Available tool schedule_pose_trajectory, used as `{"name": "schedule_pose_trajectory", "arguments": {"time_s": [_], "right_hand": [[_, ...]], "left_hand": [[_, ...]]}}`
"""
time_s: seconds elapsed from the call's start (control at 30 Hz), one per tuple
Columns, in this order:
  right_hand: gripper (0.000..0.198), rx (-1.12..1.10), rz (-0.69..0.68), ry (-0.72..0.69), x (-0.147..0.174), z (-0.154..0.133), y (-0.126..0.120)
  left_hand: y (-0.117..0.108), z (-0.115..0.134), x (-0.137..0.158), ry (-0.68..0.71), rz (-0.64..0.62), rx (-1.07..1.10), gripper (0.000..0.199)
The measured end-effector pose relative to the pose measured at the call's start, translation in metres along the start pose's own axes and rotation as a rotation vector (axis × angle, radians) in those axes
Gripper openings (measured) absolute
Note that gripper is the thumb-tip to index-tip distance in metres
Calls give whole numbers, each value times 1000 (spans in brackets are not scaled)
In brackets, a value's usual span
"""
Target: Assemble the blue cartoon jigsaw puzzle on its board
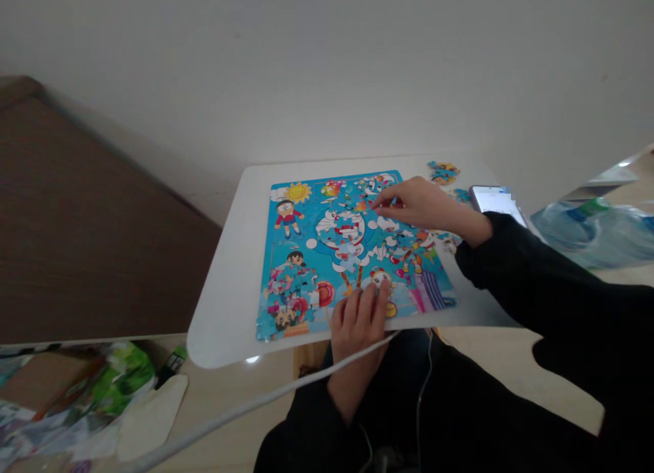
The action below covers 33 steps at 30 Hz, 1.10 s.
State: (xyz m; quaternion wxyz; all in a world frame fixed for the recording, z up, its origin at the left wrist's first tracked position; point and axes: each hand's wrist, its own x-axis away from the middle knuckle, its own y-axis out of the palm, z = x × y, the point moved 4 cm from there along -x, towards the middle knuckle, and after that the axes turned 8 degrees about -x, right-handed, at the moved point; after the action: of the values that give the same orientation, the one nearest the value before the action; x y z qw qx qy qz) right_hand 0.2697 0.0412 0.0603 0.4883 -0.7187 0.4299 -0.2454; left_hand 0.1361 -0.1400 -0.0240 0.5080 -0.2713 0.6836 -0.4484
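Note:
A blue cartoon jigsaw puzzle [309, 243] lies on a small white table, with loose pieces scattered over its board. My left hand [360, 323] rests on the board's near edge, fingers stretched out flat and touching a yellow and white figure. Over the upper right part of the puzzle, my right hand [416, 204] has its thumb and fingertips drawn together in a pinch. Whatever is between those fingertips, if anything, is too small to make out. A small pile of puzzle pieces [443, 173] lies beyond the board's far right corner; other pieces are partly hidden by my right wrist.
A phone [494, 202] with a lit screen lies at the right of the white table [225, 289]. Clear plastic bottles [587, 231] stand farther right. A white cable [276, 394] crosses in front of my left wrist. Dark brown furniture [97, 234] is at left, with bags [122, 377] below.

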Motion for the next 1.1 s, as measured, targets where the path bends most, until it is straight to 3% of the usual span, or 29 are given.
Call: {"name": "schedule_pose_trajectory", "arguments": {"time_s": [0.1, 0.2, 0.37, 0.53, 0.73, 0.9, 1.1], "right_hand": [[29, 94, -111, 13, 9, 35, -3], [30, 46, -208, -62, 20, 47, 3], [42, 20, -198, -126, 37, 39, 15], [34, 40, -159, -129, 43, 32, 19], [39, 13, -9, -175, 38, 36, 24], [42, -48, -119, -320, 34, 41, 31], [53, 12, -231, -203, 19, 38, 19]], "left_hand": [[0, 0, 1, 0, 1, -7, 53], [2, 0, 2, 0, 2, -26, 54], [5, 0, 3, 0, 24, -41, 55], [3, 0, 1, 11, 30, -52, 52], [1, 0, -1, -2, 67, -65, 44], [2, 0, -1, -20, 76, -54, 41], [2, 0, -1, -31, 95, -53, 36]]}}
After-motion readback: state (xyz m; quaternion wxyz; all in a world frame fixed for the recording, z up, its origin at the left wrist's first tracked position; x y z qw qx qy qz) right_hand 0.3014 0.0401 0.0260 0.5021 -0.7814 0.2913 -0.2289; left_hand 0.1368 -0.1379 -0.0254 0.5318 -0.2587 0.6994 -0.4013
